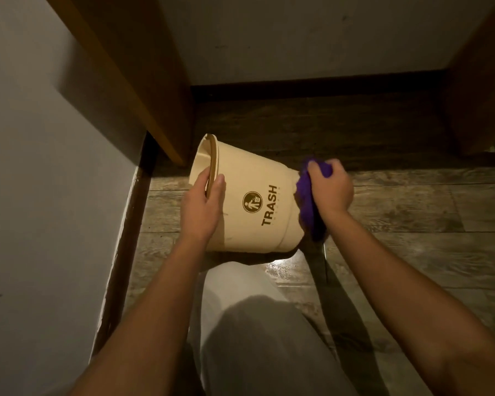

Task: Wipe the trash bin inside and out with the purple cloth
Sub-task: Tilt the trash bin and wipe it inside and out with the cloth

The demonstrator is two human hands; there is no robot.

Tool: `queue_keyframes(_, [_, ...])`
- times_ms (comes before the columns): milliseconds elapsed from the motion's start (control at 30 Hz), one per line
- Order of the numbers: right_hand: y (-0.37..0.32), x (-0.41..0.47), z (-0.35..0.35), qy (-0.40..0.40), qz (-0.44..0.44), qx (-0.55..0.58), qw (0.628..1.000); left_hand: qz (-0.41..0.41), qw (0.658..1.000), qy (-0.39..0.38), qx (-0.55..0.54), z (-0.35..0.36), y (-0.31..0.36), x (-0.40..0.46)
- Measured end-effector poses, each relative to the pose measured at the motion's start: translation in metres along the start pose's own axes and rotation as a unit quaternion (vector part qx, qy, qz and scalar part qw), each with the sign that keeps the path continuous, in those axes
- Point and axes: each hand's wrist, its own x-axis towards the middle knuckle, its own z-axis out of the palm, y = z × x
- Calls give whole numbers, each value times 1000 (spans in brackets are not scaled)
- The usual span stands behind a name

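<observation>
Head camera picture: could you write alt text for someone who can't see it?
A person holds a cream trash bin tipped sideways above a wood-look floor, left hand gripping its rim, right hand pressing a bunched purple cloth against its base.

Open wood floor [412, 212] right of trash bin [249, 201]; wall [55, 195] and wooden post [143, 81] hem in left, far wall [297, 38] close behind.

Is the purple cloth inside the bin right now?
No, the right hand presses the purple cloth against the outside bottom of the tipped trash bin.
</observation>
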Motion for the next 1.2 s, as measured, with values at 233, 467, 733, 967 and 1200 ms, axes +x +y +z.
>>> queue_keyframes(233, [-100, -45, 38, -53, -243, 13, 968, 52, 998, -2, 22, 12, 21, -6])
queue_keyframes(467, [-43, -54, 52, 10, -204, -52, 977, 26, 998, 45, 25, 13, 15, -16])
queue_keyframes(733, [38, -10, 16, -8, -18, -147, 989, 28, 998, 47, 25, 13, 15, -19])
queue_keyframes(967, [70, 2, -4, -51, 244, 6, 968, 35, 998, 9, 45, 18, 31, -8])
queue_keyframes(1200, [1, -2, -23, 15, 58, 74, 995, 44, 988, -145, 40, 23, 42, 1])
